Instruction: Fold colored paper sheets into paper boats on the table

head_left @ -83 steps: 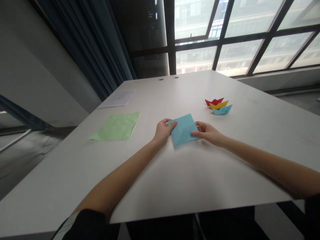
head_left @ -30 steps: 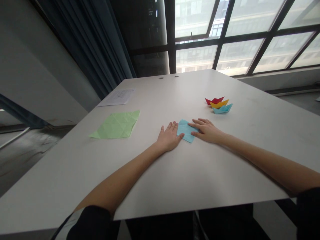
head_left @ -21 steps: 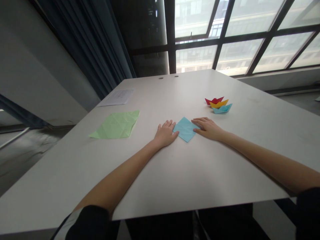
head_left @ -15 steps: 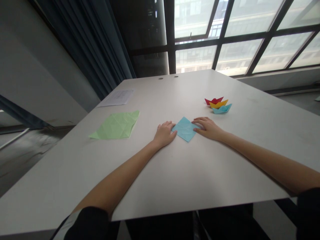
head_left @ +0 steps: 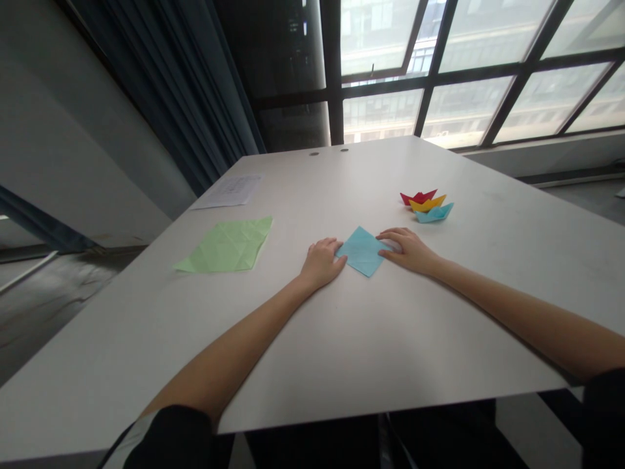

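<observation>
A light blue paper (head_left: 364,252), folded into a diamond shape with faint creases, lies on the white table. At its left corner, my left hand (head_left: 322,262) holds it, the thumb along the lower edge and the fingers above. My right hand (head_left: 406,250) has the right corner between thumb and fingertips, with a gap showing behind them. The fingers cover both side corners; the top and bottom corners show. Beyond my right hand stand three small folded paper boats: a blue one (head_left: 433,213), a yellow one (head_left: 428,204) and a red one (head_left: 418,197).
To the left on the white table (head_left: 312,352) lies a creased green paper sheet (head_left: 224,245), one edge slightly raised. Farther back is a white printed sheet (head_left: 229,191). A dark blue curtain (head_left: 190,85) and windows (head_left: 385,114) stand beyond the table.
Both hands stay almost in place at the corners. The blue paper's lower tip has shifted very slightly to the right, and its surface looks a little smoother.
</observation>
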Motion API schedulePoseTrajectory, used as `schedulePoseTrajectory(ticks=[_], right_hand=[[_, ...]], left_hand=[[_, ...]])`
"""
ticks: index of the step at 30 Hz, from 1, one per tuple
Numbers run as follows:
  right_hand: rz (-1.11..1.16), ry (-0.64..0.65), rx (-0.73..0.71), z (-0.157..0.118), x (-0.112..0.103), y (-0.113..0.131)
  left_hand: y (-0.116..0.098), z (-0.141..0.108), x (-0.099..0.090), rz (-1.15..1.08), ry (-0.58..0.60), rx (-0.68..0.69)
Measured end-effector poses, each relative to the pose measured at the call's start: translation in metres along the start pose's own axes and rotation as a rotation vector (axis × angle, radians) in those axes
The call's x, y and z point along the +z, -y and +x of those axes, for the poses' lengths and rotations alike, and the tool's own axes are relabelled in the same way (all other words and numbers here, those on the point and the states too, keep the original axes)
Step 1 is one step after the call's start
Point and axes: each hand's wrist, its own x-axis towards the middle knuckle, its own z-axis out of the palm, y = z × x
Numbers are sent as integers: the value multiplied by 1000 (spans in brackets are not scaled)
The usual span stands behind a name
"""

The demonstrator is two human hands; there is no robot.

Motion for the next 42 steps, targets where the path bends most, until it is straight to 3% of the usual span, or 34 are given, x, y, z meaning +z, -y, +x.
schedulePoseTrajectory(ticks=[13, 25, 32, 38, 42], right_hand=[[148, 19, -33, 1, -8, 8], [82, 67, -264, 0, -9, 7], [-16, 48, -193, -2, -10, 26], [-2, 70, -243, 0, -5, 30], [-44, 75, -207, -1, -6, 30]], left_hand=[[1, -1, 0, -61, -101, 109], [-6, -5, -4, 35, -49, 181], [-13, -5, -4, 94, -82, 194], [-12, -1, -1, -27, 11, 357], [-14, -2, 0, 20, -26, 338]])
